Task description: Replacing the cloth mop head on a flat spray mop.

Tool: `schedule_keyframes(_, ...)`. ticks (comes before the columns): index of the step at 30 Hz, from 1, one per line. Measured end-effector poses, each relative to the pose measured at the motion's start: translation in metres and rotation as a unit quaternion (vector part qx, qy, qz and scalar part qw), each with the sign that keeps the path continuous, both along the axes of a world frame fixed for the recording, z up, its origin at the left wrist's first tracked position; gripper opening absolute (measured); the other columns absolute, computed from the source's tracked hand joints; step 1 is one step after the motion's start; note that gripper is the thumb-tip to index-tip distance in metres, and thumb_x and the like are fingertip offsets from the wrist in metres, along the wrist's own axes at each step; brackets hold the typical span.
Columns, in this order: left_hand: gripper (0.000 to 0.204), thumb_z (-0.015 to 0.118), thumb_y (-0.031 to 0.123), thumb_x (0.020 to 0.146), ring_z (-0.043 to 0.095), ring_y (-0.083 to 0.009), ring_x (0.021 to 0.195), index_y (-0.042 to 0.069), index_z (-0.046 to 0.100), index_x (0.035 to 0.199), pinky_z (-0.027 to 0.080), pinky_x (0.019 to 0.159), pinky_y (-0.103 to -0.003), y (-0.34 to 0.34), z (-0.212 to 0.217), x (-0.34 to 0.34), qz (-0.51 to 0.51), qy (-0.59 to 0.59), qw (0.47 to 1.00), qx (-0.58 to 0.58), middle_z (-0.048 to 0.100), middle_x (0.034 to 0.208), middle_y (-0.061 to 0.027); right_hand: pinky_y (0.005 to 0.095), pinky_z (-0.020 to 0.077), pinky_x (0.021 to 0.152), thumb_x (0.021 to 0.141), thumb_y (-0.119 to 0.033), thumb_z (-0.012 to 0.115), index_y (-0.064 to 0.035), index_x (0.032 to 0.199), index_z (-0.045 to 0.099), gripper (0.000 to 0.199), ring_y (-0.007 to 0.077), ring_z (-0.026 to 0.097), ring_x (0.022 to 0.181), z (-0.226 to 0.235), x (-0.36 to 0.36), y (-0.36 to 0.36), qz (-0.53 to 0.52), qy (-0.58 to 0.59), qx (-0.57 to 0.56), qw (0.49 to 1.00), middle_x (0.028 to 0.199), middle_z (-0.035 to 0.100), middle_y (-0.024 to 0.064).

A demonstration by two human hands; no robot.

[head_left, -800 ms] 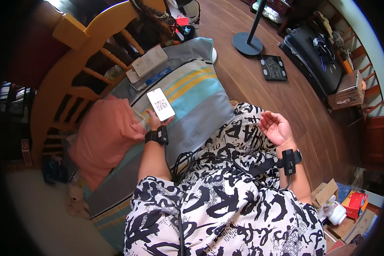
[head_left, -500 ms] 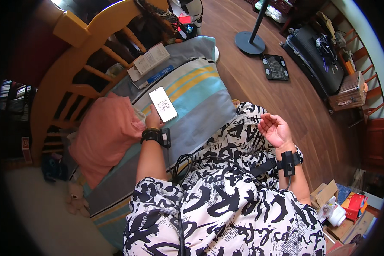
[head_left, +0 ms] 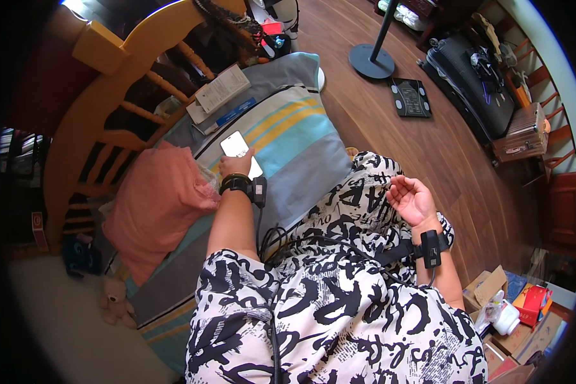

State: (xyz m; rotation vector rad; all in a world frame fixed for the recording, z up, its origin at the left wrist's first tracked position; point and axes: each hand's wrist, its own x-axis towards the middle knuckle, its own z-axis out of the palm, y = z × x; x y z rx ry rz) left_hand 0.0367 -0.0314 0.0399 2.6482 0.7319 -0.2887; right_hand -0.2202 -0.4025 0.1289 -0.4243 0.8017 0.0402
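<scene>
A smartphone [head_left: 234,143] with a lit white screen lies face up on the striped bedding. My left hand [head_left: 237,166] reaches over its lower part from the near side, its fingers bent across the screen to the right edge; they seem closed on the phone, and they cover much of the pattern on the display. Close by on the left is a pink pillow [head_left: 157,198]. My right hand [head_left: 412,200] is beside my thigh, palm upward, fingers loosely curved and holding nothing. Each wrist wears a black strapped device with a cable.
Boxes [head_left: 223,89] and a blue packet [head_left: 235,111] lie near the wooden headboard [head_left: 102,48]. A teddy bear [head_left: 116,299] is at the lower left. On the floor are a stand base [head_left: 372,61], a scale [head_left: 410,97], a black suitcase [head_left: 470,86] and an open carton [head_left: 489,288].
My left hand has shifted from the phone's left edge to over its lower part, hiding most of the screen pattern. The phone lies about where it was; my right hand stays put.
</scene>
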Motion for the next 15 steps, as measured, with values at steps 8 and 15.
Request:
schedule_keyframes(8, 0.094, 0.069, 0.054, 0.061, 0.047, -0.0386, 0.118, -0.011, 0.039, 0.121, 0.037, 0.101, -0.04, -0.012, -0.008, 0.004, 0.006, 0.0, 0.999, 0.038, 0.047, 0.125, -0.0282, 0.0405, 0.0511, 0.085, 0.087, -0.013, 0.052, -0.0015, 0.092, 0.064, 0.018, 0.0214, 0.063, 0.083, -0.001, -0.003, 0.002, -0.015, 0.009, -0.008, 1.0, 0.094, 0.068, 0.0118)
schedule_keyframes(15, 0.093, 0.069, 0.054, 0.062, 0.046, -0.0385, 0.12, -0.009, 0.038, 0.123, 0.04, 0.099, -0.042, -0.014, -0.01, 0.011, 0.036, 0.007, 0.999, 0.027, 0.043, 0.129, -0.0291, 0.0405, 0.0511, 0.085, 0.087, -0.013, 0.051, -0.0017, 0.092, 0.065, 0.018, 0.0215, 0.064, 0.083, -0.005, -0.005, 0.003, -0.015, 0.014, -0.007, 1.0, 0.094, 0.068, 0.0121)
